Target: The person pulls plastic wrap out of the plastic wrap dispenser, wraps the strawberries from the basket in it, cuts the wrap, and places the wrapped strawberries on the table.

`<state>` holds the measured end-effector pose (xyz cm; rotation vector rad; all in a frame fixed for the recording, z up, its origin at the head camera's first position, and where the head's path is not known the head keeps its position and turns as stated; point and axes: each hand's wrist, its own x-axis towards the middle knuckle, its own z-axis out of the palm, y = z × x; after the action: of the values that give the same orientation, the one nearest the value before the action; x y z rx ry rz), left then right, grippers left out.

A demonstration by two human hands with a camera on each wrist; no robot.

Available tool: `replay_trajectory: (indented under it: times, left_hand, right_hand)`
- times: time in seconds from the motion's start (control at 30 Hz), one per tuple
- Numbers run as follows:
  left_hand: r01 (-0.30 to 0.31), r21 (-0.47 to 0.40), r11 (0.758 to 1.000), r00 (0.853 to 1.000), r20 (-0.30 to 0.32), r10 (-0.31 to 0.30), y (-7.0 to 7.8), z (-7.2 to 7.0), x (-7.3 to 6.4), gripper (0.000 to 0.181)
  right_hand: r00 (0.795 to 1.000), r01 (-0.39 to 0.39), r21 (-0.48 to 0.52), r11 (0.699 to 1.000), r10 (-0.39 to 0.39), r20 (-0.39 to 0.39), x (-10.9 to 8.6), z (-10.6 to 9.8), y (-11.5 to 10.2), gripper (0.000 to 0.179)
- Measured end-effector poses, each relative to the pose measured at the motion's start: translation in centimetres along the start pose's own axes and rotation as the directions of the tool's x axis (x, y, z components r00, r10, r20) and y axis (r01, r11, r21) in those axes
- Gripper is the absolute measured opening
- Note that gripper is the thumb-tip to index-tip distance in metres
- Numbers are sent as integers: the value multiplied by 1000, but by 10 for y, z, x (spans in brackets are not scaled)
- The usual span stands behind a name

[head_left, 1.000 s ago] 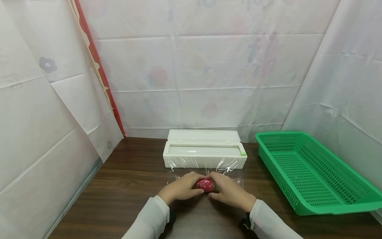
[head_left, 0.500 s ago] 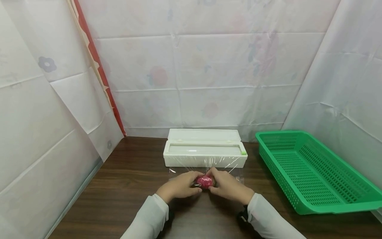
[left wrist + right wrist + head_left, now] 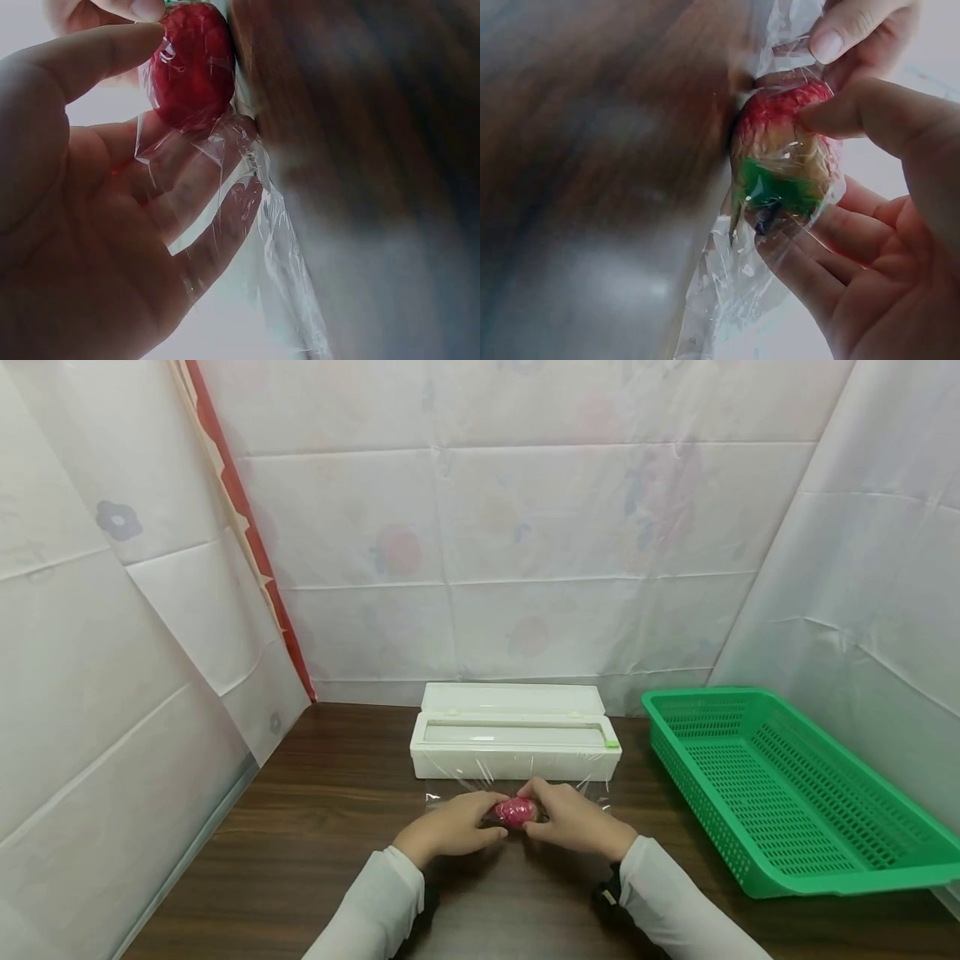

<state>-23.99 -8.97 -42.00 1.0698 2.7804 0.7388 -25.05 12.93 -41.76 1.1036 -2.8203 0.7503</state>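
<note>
A round red fruit (image 3: pixel 516 812) lies on the table between my hands, wrapped in clear cling film (image 3: pixel 281 255). The right wrist view shows its tan patch, green leaf (image 3: pixel 776 185) and dark stem under the film. My left hand (image 3: pixel 453 825) grips the fruit's left side, thumb in front and fingers behind. On the other side my right hand (image 3: pixel 577 818) pinches it, thumb on its red skin. Film stretches from the fruit toward a white cling film box (image 3: pixel 517 765), just beyond my fingers, with its lid raised.
A green plastic basket (image 3: pixel 757 870) stands on the right of the dark wood table (image 3: pixel 315 860). White patterned sheeting (image 3: pixel 525 527) encloses the back and both sides. A small light green piece (image 3: pixel 612 744) sits at the box's right end.
Both hands and the wrapped fruit have moved slightly forward, toward the box. The film in front of the box has shifted its creases. Box and basket stay in place.
</note>
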Motion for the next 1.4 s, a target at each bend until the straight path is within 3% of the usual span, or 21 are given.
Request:
replay_trajectory:
  times: [0.2, 0.33, 0.43, 0.57, 0.73, 0.87, 1.13, 1.4]
  left_hand:
    - [3, 44, 999, 1000, 6, -3, 0, 0, 0, 50]
    - [42, 97, 994, 999, 6, -42, 2, -2, -3, 57]
    - [64, 152, 986, 998, -10, -63, 5, -6, -5, 58]
    - [42, 186, 982, 998, -58, -32, 10, -12, -6, 54]
    - [-24, 175, 984, 994, -105, 43, 17, -17, -5, 44]
    - [-58, 170, 984, 994, -85, 74, 20, -17, -5, 43]
    - [-26, 171, 985, 999, -41, 33, 15, -12, -5, 48]
    - [0, 128, 992, 1000, -26, 4, 13, -10, -5, 50]
  right_hand:
    - [1000, -4, 10, 1000, 4, 22, 2, -3, -1, 35]
    - [1000, -1, 8, 1000, 1, 22, 4, -4, 2, 33]
    - [1000, -9, 8, 1000, 9, 26, 8, -4, 6, 31]
    - [999, -5, 8, 1000, 5, 32, 11, -5, 10, 28]
    - [1000, 18, 18, 1000, -18, 26, 13, -6, 11, 26]
    - [999, 17, 15, 1000, -17, 32, 15, -8, 9, 26]
    - [999, 7, -10, 1000, -6, 39, 15, -11, 8, 27]
    - [996, 15, -84, 996, -23, -89, 9, -5, 6, 34]
